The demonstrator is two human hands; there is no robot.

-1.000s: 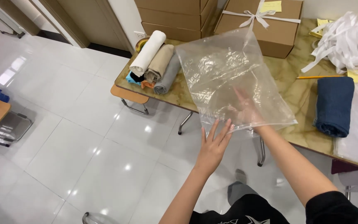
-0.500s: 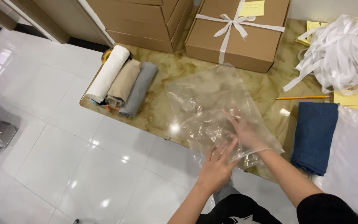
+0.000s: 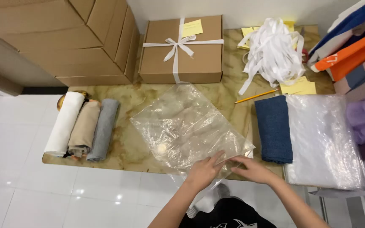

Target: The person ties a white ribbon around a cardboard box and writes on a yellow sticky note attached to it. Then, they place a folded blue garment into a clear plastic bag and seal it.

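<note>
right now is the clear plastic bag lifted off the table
No, the clear plastic bag lies flat on the table, both hands at its near edge.

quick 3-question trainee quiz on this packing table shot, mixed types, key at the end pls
1. True or false: both hands touch the clear plastic bag.
2. Which lies right of the bag? A) rolled towels B) folded blue cloth C) ribboned box
3. How many rolled towels lie side by side at the table's left end?

Key
1. True: left hand and right hand rest on its near edge.
2. B: the blue cloth; the rolled towels lie left, the ribboned box behind.
3. Three.
</note>
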